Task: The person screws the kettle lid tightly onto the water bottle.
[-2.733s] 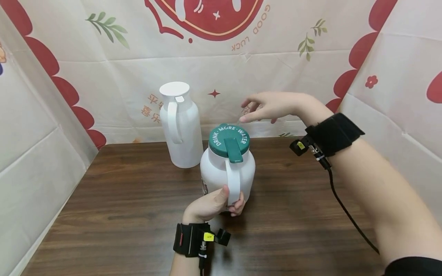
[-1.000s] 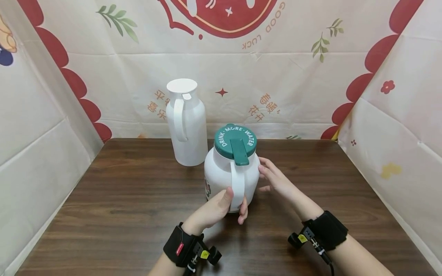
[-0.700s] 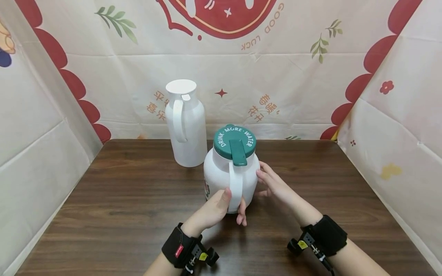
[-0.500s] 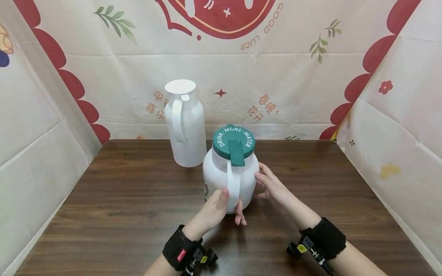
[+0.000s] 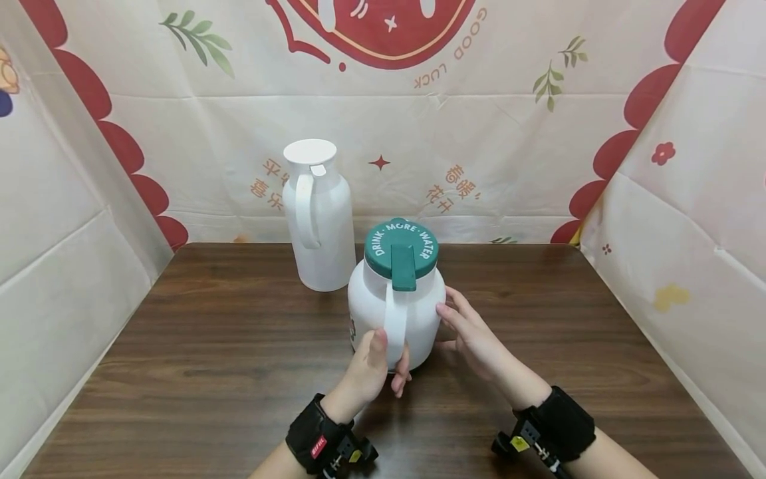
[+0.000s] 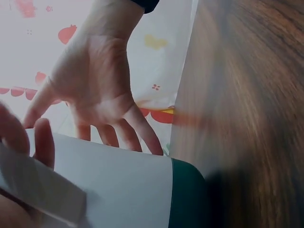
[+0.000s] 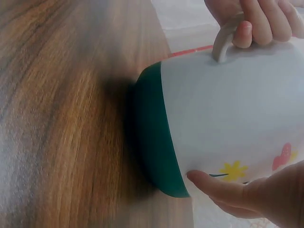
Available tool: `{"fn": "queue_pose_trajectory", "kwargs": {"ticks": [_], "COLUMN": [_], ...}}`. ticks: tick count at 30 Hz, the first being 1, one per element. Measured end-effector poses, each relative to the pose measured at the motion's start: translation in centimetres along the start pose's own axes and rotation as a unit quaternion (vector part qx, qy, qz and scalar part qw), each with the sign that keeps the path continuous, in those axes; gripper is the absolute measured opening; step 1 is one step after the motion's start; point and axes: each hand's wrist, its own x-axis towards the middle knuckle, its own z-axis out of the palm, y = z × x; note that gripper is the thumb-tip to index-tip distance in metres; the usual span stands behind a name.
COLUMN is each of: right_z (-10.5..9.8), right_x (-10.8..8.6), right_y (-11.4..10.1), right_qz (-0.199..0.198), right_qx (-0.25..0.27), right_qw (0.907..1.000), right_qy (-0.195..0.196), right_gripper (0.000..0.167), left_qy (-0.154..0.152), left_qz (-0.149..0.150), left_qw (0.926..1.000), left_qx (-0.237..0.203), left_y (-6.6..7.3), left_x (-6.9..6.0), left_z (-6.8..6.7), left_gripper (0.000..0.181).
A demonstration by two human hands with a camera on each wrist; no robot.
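Note:
A white thermos jug (image 5: pixel 421 319) with a green lid (image 5: pixel 383 247) lettered "DRINK MORE WATER" stands upright on the wooden table. My left hand (image 5: pixel 368 369) holds its white handle (image 5: pixel 395 322), thumb on the near side and fingers passed behind. On the right, my right hand (image 5: pixel 479 342) touches the jug's side with extended, spread fingers. The right wrist view reveals a green base (image 7: pixel 154 137) and a yellow flower print (image 7: pixel 232 171) beside that hand. Behind and to the left is a taller white jug (image 5: pixel 326 226), touched by neither hand.
The brown wooden table (image 5: pixel 197 372) ends at a printed cloth backdrop (image 5: pixel 197 146) at the back. Cloth side walls (image 5: pixel 676 266) flank it. Both wrists wear black straps with small cameras.
My right hand came down from above the lid to the jug's right side. Since then the jug has turned, its handle and lid tab swinging leftward with my left hand.

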Motion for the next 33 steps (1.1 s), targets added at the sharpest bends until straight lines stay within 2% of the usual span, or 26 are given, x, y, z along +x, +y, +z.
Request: {"fn": "queue_pose_trajectory", "kwargs": {"ticks": [8, 15, 20, 26, 33], "right_z": [0.6, 1.1, 1.5, 2.2, 3.5], "right_x": [-0.2, 0.0, -0.1, -0.2, -0.3], "right_y": [0.1, 0.2, 0.0, -0.7, -2.1], "right_qz": [-0.001, -0.002, -0.001, -0.007, -0.025], "right_qx": [0.001, 0.008, 0.007, 0.010, 0.003], "right_qw": [0.9997, 0.9993, 0.9992, 0.9994, 0.9995], "right_qy": [0.023, 0.037, 0.040, 0.031, 0.019], "right_gripper": [0.062, 0.059, 0.057, 0.058, 0.056], "left_qy": [0.018, 0.039, 0.048, 0.059, 0.059], "left_qz": [-0.001, 0.021, 0.028, 0.031, 0.059], "left_qw": [0.9997, 0.9990, 0.9983, 0.9974, 0.9957], "left_qx": [-0.015, -0.006, -0.018, -0.028, -0.040], "left_y": [-0.1, 0.0, 0.2, 1.1, 2.7], "left_x": [-0.3, -0.3, -0.4, -0.8, -1.3], "left_z": [-0.1, -0.2, -0.3, -0.5, -1.1], "left_gripper": [0.082, 0.082, 0.080, 0.078, 0.074]}}
